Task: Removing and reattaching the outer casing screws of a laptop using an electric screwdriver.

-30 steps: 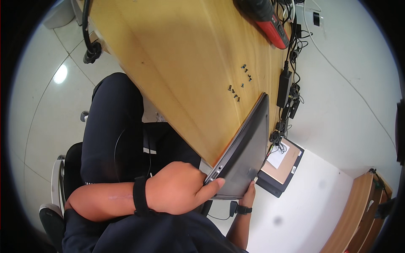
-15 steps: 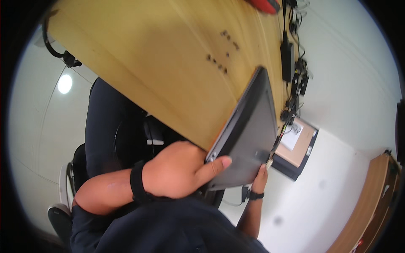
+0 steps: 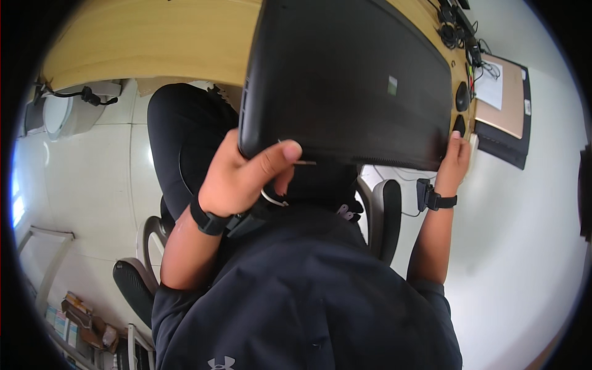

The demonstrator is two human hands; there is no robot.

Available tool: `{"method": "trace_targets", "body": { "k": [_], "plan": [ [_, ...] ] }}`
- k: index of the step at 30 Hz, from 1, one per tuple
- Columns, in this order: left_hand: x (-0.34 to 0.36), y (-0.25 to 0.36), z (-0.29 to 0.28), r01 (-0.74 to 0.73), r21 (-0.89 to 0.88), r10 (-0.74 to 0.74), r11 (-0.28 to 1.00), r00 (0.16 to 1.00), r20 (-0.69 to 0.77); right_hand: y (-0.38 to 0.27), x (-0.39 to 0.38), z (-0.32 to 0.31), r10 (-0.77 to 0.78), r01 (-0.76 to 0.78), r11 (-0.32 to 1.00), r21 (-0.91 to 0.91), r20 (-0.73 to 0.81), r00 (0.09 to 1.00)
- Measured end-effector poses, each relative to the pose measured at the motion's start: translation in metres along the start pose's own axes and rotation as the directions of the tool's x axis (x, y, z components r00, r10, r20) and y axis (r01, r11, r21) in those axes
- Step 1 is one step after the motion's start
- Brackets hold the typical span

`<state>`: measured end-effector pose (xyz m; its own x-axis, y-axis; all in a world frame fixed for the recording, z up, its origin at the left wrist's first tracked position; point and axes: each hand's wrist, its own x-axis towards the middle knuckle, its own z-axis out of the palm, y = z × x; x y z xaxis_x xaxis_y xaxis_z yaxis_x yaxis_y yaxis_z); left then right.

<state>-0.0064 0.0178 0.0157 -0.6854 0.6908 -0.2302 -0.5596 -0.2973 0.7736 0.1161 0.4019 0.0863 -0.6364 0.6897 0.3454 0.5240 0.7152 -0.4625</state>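
Left hand: closed on the laptop's near left corner, thumb over the dark face. Right hand: closed at the near right corner, fingers mostly hidden. Change: the laptop has swung from steeply oblique to broad face toward the wearer, exposing that face for inspection. It overlaps the counter behind; contact cannot be determined.

Smooth, plastic-looking laptop (matt, faint sheen), wooden table.
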Motion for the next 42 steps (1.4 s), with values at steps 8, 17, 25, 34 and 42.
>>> {"method": "trace_targets", "body": {
  "k": [8,17,25,34,42],
  "plan": [
    [0.007,-0.01,-0.002,-0.174,0.017,0.173,0.985,0.984,0.037,-0.08,-0.112,-0.014,-0.237,-0.587,0.632,0.506,0.847,0.475],
    [0.018,-0.023,0.033,-0.145,0.08,0.154,0.986,0.981,-0.12,-0.098,-0.112,0.085,-0.376,-0.841,-0.011,0.542,0.776,0.505],
    [0.021,-0.027,0.031,-0.19,0.096,0.202,0.977,0.97,-0.138,-0.108,-0.115,0.094,-0.284,-0.715,0.111,0.691,0.711,0.643],
    [0.028,-0.036,0.044,-0.263,-0.073,0.247,0.962,0.952,-0.179,-0.102,-0.115,0.101,-0.209,-0.687,0.131,0.715,0.697,0.686],
    [0.036,-0.047,0.065,-0.182,-0.007,0.175,0.983,0.958,-0.226,-0.063,-0.094,0.08,-0.271,-0.713,-0.007,0.702,0.685,0.677]
  ]
}}
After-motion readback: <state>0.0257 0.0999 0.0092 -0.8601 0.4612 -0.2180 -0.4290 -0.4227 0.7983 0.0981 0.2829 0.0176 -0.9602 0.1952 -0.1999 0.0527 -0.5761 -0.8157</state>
